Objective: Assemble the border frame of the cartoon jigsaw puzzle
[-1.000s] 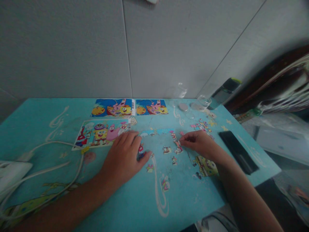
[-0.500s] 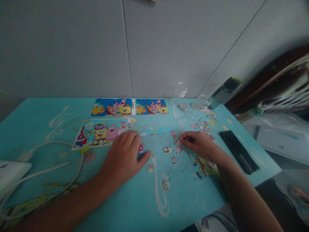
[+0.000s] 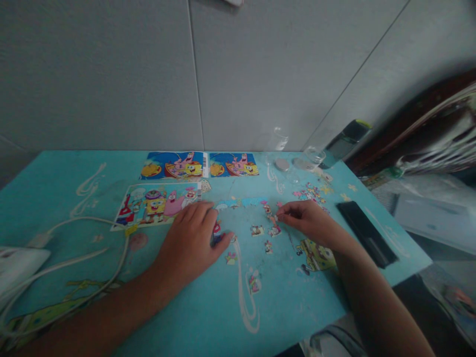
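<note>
My left hand [image 3: 197, 230] rests on the turquoise table [image 3: 193, 307], thumb apart from the fingers. It lies beside the left end of a partly joined jigsaw border [image 3: 245, 202] and covers some of it. At the border's right side, my right hand [image 3: 307, 220] pinches a small jigsaw piece [image 3: 274, 218], mostly hidden by the fingertips. Below lie loose pieces: one with a pale pattern [image 3: 257, 230], a smaller one [image 3: 268, 247], a pinkish-yellow one [image 3: 231, 258] and a colourful one [image 3: 254, 283]. Left of the border is a cartoon picture card [image 3: 156, 204].
Two blue cartoon cards [image 3: 174, 164] lie along the wall. A heap of pieces [image 3: 310, 192] sits right of the border, with clear jars [image 3: 278, 140] and a dark bottle [image 3: 344, 141] behind. A black case [image 3: 366, 233] lies far right; a white cable [image 3: 124, 253] loops at left.
My right hand has shifted very slightly right, its fingertips still pinched at the border's right side. My left hand has stayed in place.
</note>
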The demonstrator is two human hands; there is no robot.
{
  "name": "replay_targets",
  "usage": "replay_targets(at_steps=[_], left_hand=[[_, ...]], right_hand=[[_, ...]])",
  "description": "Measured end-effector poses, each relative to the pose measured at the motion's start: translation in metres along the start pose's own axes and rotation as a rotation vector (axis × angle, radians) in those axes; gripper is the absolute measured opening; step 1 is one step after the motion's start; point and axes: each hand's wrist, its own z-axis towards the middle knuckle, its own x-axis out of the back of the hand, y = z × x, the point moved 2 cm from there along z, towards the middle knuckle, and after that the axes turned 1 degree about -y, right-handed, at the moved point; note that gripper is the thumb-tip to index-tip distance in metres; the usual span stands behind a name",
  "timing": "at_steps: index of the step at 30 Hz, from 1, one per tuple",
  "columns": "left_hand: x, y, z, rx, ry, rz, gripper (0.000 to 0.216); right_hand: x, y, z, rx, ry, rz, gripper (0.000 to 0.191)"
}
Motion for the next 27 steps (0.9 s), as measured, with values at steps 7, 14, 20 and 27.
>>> replay_targets(at_steps=[7,14,20,27], left_hand=[[0.003,0.002,0.001,-0.011,-0.006,0.012,0.036],[0.002,0.002,0.000,-0.009,0.000,0.016,0.035],[0.001,0.002,0.001,-0.013,-0.009,0.020,0.035],[0.001,0.001,0.000,-0.019,0.003,0.019,0.032]], right_hand=[[0.001,0.000,0.000,0.042,0.012,-0.023,0.025],[0.000,-0.004,-0.002,-0.015,0.017,0.060,0.025],[0.004,-0.002,-0.003,0.039,0.035,-0.051,0.025],[0.009,0.003,-0.002,0.076,0.106,-0.170,0.028]])
